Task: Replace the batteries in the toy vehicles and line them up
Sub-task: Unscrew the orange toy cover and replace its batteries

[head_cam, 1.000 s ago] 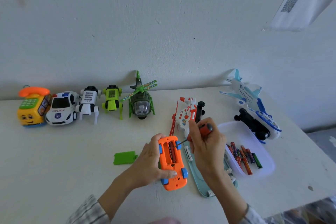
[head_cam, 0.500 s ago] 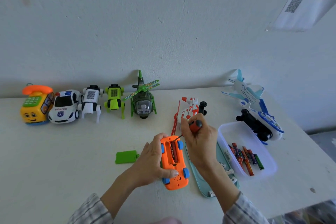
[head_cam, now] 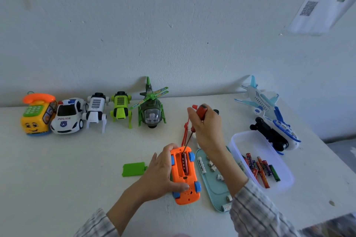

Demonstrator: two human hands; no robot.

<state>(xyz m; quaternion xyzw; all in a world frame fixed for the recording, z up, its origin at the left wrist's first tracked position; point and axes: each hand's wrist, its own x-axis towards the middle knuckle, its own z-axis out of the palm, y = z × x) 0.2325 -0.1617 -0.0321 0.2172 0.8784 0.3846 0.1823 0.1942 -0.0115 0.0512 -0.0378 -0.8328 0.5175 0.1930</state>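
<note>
An orange toy car [head_cam: 187, 188] lies upside down near the table's front, its battery bay open with a red battery [head_cam: 184, 163] inside. My left hand [head_cam: 161, 175] grips the car from its left side. My right hand [head_cam: 207, 129] holds a red-handled screwdriver [head_cam: 201, 111] upright, its thin tip touching the far end of the bay. The green battery cover [head_cam: 133, 169] lies just left of the car. A clear tub [head_cam: 248, 140] at right holds several batteries [head_cam: 262, 169]. A red and white toy is mostly hidden behind my right hand.
Along the wall stand a yellow phone car [head_cam: 37, 115], a police car [head_cam: 68, 117], a white robot dog [head_cam: 96, 110], a green robot dog [head_cam: 121, 108] and a green helicopter [head_cam: 152, 110]. Two blue planes [head_cam: 260, 100] [head_cam: 279, 131] sit at right. A teal tray [head_cam: 213, 184] holds white batteries.
My right hand has risen and tilted the screwdriver more upright, its handle now higher above the car. The left hand and the car have stayed where they were.
</note>
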